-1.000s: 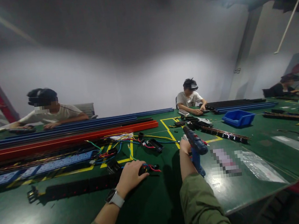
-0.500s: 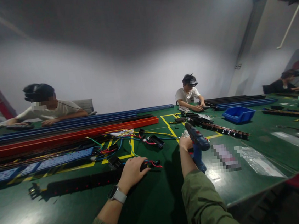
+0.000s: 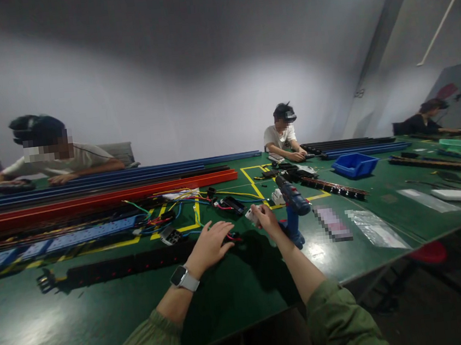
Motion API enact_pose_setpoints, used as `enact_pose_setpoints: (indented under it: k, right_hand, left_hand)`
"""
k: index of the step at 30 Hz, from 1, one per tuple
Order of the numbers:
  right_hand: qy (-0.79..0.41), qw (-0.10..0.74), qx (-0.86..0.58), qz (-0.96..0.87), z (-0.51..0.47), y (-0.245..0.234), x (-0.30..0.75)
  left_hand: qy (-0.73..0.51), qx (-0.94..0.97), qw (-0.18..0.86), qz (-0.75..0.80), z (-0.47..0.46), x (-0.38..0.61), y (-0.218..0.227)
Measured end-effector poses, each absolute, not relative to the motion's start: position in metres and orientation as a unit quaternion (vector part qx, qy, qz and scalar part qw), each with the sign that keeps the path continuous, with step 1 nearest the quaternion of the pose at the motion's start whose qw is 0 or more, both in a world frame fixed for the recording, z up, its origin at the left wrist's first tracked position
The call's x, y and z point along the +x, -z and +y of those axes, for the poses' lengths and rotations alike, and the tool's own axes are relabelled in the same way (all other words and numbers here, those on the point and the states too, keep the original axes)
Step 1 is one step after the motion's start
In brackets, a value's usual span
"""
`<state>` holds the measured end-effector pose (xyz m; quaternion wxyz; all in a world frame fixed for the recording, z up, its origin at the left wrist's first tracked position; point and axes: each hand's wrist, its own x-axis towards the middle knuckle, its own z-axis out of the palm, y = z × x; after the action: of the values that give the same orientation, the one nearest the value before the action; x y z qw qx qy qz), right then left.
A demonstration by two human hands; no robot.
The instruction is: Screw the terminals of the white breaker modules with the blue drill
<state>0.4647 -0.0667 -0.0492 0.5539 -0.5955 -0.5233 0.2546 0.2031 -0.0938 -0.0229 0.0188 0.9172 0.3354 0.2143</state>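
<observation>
A long black strip (image 3: 117, 267) is laid flat along the near part of the green table (image 3: 66, 332), running from left to right. Its right end is covered by the left hand (image 3: 211, 245), which is laid on it palm down with the fingers spread and nothing gripped. Red and blue wires (image 3: 234, 238) are seen just past the fingertips at that end. A small white part (image 3: 250, 214) is pinched in the fingertips of the right hand (image 3: 266, 219), which is raised just above the table, right of the left hand.

A blue drill (image 3: 292, 204) is stood upright on its base just beside the right hand, on its far right side. Behind the strip, a blue socket strip (image 3: 89, 235), a tangle of coloured wires (image 3: 184, 205) and a few small black parts are spread over yellow floor-tape lines. Farther back, a long red rail (image 3: 105, 199) and blue rails (image 3: 132, 174) are laid across the table. A blue bin (image 3: 354, 165) and clear plastic bags (image 3: 374, 228) are placed to the right.

Three other people are seated at the far side of the table, with their hands kept well apart from the strip.

The strip's right end is hidden under the left hand. The shape of the white part cannot be made out, being small and partly covered by the fingers. A patch right of the drill is blurred.
</observation>
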Motion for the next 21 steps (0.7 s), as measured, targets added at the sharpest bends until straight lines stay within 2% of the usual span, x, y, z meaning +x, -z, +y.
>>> enact_pose_setpoints:
  k: [7,14,21]
  right_hand:
    - [-0.296,0.522,-0.555,-0.576,-0.074,0.063,0.456]
    - [-0.312,0.514,-0.539,-0.59,-0.079,0.06,0.454]
    - [-0.285,0.514,-0.551,-0.593,-0.088,0.054,0.453]
  left_hand:
    - [-0.166,0.924,0.032,0.344,-0.088,0.232,0.028]
    - [-0.178,0.925,0.015,0.336,-0.086,0.226,0.031]
    - [-0.24,0.899,0.018,0.367,-0.085,0.227,0.039]
